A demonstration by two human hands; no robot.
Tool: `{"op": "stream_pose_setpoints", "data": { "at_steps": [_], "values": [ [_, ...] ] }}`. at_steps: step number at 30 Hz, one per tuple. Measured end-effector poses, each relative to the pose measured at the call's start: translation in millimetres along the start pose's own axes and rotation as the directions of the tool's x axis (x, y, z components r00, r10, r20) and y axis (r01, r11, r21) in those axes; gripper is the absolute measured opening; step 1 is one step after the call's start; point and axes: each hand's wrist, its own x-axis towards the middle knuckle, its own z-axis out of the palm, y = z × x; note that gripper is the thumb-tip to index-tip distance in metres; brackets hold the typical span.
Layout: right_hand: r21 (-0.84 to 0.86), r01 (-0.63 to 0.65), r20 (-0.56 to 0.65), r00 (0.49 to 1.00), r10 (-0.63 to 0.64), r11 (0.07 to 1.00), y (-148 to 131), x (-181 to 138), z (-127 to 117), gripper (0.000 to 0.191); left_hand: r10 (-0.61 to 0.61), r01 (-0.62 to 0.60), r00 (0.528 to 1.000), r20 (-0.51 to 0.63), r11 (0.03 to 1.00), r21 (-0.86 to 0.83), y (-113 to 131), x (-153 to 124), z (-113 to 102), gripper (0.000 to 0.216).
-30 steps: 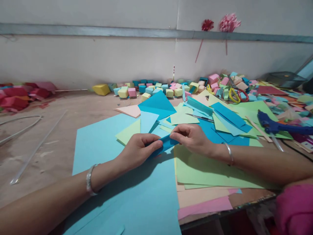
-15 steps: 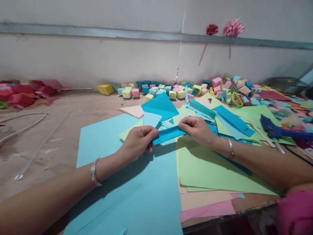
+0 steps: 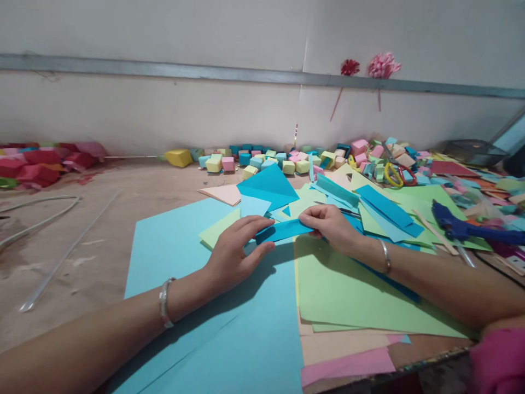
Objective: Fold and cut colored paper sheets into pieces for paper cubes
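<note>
A folded blue paper strip (image 3: 283, 230) is held above a large light-blue sheet (image 3: 229, 328). My right hand (image 3: 330, 225) pinches the strip's right end between thumb and fingers. My left hand (image 3: 238, 249) is at the other end, its thumb and fingers spread apart around the strip. Whether a fingertip of it still touches the paper, I cannot tell. Behind the strip lie a blue folded sheet (image 3: 268, 189) and a small light-blue piece (image 3: 254, 206). Green sheets (image 3: 348, 290) lie beneath my right forearm.
Small paper boxes (image 3: 250, 158) in several colours line the wall. Red and pink ones (image 3: 39, 164) are heaped at far left. To the right are scissors (image 3: 394, 175) and a blue glue gun (image 3: 459, 221). A clear stick (image 3: 69, 251) and a white cable (image 3: 49, 205) lie left.
My left hand has opened, its thumb coming away from the strip's left end. The right hand keeps its pinch. The camera view has tilted slightly upward.
</note>
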Motion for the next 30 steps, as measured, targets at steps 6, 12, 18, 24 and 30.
{"op": "stream_pose_setpoints", "data": {
  "at_steps": [6, 12, 18, 24, 30],
  "values": [
    [-0.115, 0.112, 0.053, 0.993, -0.107, 0.987, -4, -2, 0, 0.049, -0.106, 0.107, 0.994, 0.036, 0.994, -0.034, 1, 2, 1, 0.025],
    [-0.2, 0.27, 0.103, 0.962, -0.254, 0.942, 3, -2, -1, 0.056, -0.183, 0.185, 0.981, 0.06, 0.983, -0.023, 3, 4, 1, 0.027],
    [-0.126, 0.268, 0.127, 0.959, -0.253, 0.955, 8, -3, 4, 0.04, -0.258, 0.263, 0.961, 0.105, 0.964, -0.043, 5, -1, 3, 0.033],
    [-0.008, 0.231, 0.138, 0.964, -0.228, 0.973, 7, -6, 6, 0.048, -0.39, 0.484, 0.875, 0.287, 0.694, -0.533, 12, 0, 5, 0.039],
    [0.063, 0.173, 0.103, 0.978, -0.179, 0.983, 0, -11, 8, 0.041, -0.343, 0.517, 0.856, 0.387, 0.564, -0.644, 19, 0, 4, 0.037]
  ]
}}
